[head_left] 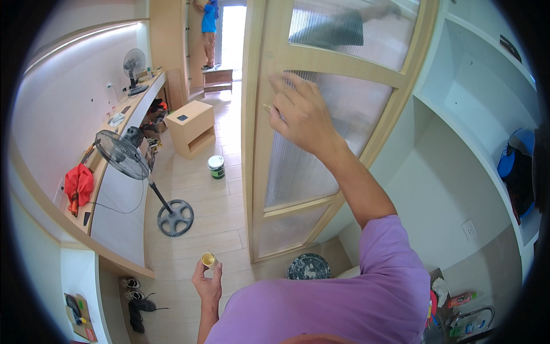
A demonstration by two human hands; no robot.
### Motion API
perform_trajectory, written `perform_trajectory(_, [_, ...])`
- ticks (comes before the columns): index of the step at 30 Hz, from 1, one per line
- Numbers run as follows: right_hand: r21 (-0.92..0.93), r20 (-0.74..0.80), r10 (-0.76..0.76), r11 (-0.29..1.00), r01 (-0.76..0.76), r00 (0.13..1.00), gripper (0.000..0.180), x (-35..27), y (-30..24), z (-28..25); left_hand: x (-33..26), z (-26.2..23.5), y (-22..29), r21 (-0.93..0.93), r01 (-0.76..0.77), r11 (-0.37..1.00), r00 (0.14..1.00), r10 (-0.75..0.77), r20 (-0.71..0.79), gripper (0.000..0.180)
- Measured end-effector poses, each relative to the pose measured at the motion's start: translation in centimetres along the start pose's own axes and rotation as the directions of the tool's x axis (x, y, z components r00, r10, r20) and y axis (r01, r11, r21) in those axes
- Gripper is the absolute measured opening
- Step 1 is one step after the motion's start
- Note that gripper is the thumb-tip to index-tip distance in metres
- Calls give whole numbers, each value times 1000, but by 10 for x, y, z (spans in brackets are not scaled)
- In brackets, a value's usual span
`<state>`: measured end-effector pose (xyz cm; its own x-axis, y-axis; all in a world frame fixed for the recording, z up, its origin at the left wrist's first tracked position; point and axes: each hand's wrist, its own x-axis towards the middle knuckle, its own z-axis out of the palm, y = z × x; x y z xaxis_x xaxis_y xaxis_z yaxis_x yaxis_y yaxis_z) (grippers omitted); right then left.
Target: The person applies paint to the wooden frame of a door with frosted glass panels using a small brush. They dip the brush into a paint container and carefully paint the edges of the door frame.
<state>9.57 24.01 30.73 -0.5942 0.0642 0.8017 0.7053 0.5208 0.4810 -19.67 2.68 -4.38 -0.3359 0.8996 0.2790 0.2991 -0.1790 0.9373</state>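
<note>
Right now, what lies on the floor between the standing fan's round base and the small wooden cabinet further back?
In the head view, a small paint can with a green band stands on the floor between the fan's base and the wooden cabinet.

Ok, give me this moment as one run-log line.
left hand: holds small cup, low | right hand: raised, thin stick against door frame | ribbed glass panel behind hand
</note>
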Motion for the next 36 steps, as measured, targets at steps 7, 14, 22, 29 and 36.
perform_trajectory(7, [72, -40, 7, 997, -4, 999, 16, 20, 4, -17, -2, -2, -4, 11, -7, 1000, 1000, 7, -6, 34])
perform_trajectory(14, [47, 98, -6, 999, 2, 995, 17, 19, 7, -21, -4, -3, 0, -2, -5, 1000, 1000, 5, -12, 33])
perform_trajectory(22, [13, 60, -28, 1000, 27, 998, 19, 26, 13, -25, -6, -4, -4, 31, -19, 999, 1000, 19, -6, 34])
perform_trajectory(29, [34, 147, -35, 999, 30, 989, 22, 17, 5, -24, -7, -3, -5, 1, 3, 1000, 1000, -3, -21, 34])
perform_trajectory(36, [27, 127, -63, 998, 60, 990, 20, 25, 12, -28, -3, 0, -2, 2, -12, 1000, 1000, 12, -9, 33])
